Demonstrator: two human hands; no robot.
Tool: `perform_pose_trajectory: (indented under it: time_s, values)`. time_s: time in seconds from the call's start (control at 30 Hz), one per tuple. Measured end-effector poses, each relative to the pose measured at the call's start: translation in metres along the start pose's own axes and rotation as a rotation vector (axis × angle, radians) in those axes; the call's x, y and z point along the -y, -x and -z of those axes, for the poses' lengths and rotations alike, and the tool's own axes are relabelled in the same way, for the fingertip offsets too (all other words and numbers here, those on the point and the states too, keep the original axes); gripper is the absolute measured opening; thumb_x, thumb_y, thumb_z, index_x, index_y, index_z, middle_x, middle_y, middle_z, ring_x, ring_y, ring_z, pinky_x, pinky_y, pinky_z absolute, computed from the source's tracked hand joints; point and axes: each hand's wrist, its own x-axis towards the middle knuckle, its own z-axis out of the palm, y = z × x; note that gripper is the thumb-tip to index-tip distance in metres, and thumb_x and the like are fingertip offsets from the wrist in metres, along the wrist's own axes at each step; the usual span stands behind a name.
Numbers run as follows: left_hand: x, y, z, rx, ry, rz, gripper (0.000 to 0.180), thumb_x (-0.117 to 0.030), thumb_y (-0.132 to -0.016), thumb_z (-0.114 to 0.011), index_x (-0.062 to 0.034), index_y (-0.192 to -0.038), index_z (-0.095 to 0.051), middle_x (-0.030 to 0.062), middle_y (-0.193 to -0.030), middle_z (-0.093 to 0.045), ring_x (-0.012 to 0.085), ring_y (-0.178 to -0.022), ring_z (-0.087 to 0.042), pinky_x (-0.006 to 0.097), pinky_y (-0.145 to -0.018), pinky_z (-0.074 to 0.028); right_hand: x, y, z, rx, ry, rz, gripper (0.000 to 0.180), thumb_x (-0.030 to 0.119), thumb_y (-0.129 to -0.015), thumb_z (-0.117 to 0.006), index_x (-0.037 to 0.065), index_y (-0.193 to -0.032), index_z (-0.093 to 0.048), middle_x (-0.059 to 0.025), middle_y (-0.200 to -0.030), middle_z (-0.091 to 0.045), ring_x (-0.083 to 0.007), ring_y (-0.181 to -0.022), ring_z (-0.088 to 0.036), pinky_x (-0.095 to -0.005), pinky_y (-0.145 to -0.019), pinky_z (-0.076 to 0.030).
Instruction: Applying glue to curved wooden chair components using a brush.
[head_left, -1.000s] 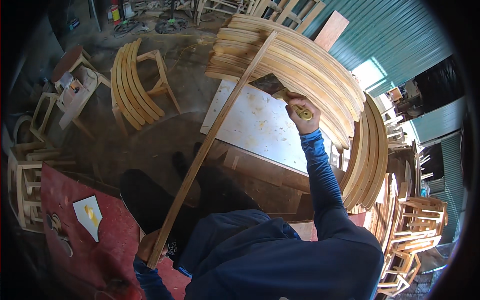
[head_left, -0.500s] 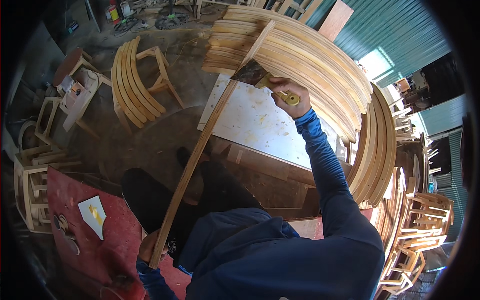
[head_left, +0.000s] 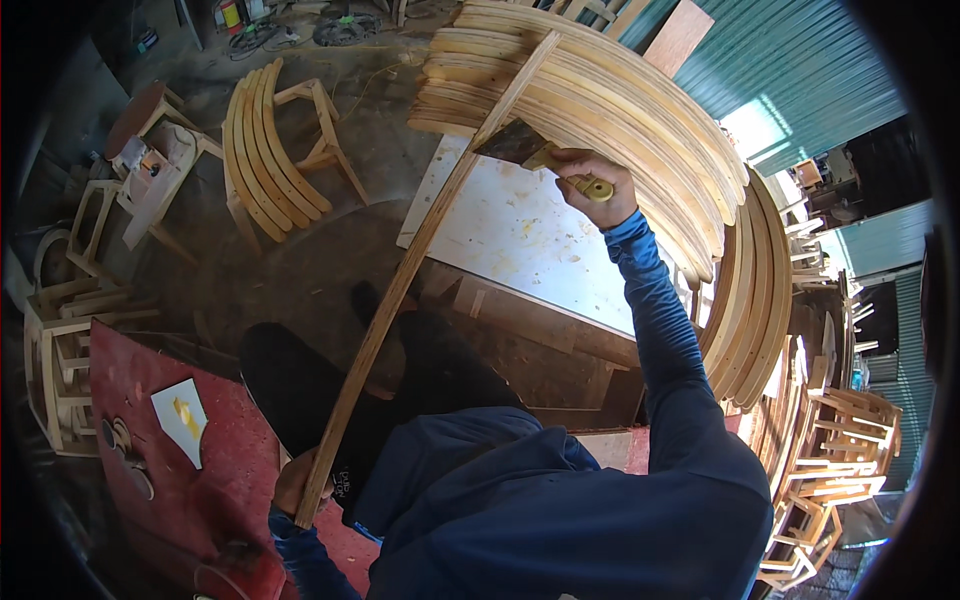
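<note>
Scraper on a long plywood strip

Head view: right hand (head_left: 590, 180) closed around the yellow handle of a wide-bladed scraper (head_left: 518, 146), blade just beyond the fingertips and set against the plywood strip (head_left: 420, 270). Left hand (head_left: 292, 485) grips the strip's near end, fingers wrapped around it. Strip's far end rests on a stack of curved plywood pieces (head_left: 640, 110), behind the right-hand fingers. White board (head_left: 520, 240) lies below that hand.

White board (head_left: 520, 240) as work surface, curved plywood strips (head_left: 600, 110) stacked on far end, yellowish smears.
</note>
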Motion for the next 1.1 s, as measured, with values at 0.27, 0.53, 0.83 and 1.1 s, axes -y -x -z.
perform_pose_trajectory:
  time_s: [0.27,0.53,0.83,1.1]
  values:
    - [0.002,0.005,-0.009,-0.017,-0.047,-0.042,0.035,-0.043,-0.104,-0.042,-0.0138,-0.119,-0.053,0.0053,-0.062,-0.056,0.0149,-0.043,-0.054,0.028,-0.037,-0.046,0.022,-0.011,-0.016,-0.027,0.23,0.075,0.02,0.004,-0.079,-0.079,0.004,-0.098,-0.073,-0.0141,-0.108,-0.073,-0.028,-0.095,-0.072,-0.034,-0.084,-0.058]
    - [-0.001,0.007,-0.016,-0.048,-0.051,-0.08,0.036,-0.045,-0.102,-0.048,-0.0136,-0.12,-0.053,0.0037,-0.067,-0.058,0.0151,-0.049,-0.058,0.029,-0.038,-0.048,0.057,0.004,-0.041,-0.022,0.241,0.046,0.021,0.008,-0.081,-0.078,0.005,-0.102,-0.072,-0.014,-0.104,-0.073,-0.0311,-0.089,-0.073,-0.0347,-0.08,-0.059]
    - [0.0,0.002,-0.008,-0.052,-0.079,-0.079,0.034,-0.044,-0.103,-0.048,-0.0144,-0.119,-0.054,0.0028,-0.065,-0.053,0.0158,-0.049,-0.057,0.032,-0.039,-0.048,0.075,0.043,-0.074,0.141,0.462,0.14,0.027,0.008,-0.086,-0.075,0.006,-0.113,-0.071,-0.014,-0.115,-0.069,-0.0302,-0.096,-0.072,-0.0355,-0.081,-0.061]
    - [0.0,0.003,-0.006,-0.029,-0.051,-0.042,0.036,-0.046,-0.102,-0.049,-0.0161,-0.122,-0.052,0.0017,-0.064,-0.052,0.0161,-0.047,-0.055,0.032,-0.038,-0.047,0.073,0.038,-0.072,-0.004,0.361,0.103,0.034,0.001,-0.084,-0.072,0.008,-0.117,-0.069,-0.0146,-0.119,-0.066,-0.0321,-0.102,-0.069,-0.0366,-0.084,-0.06]
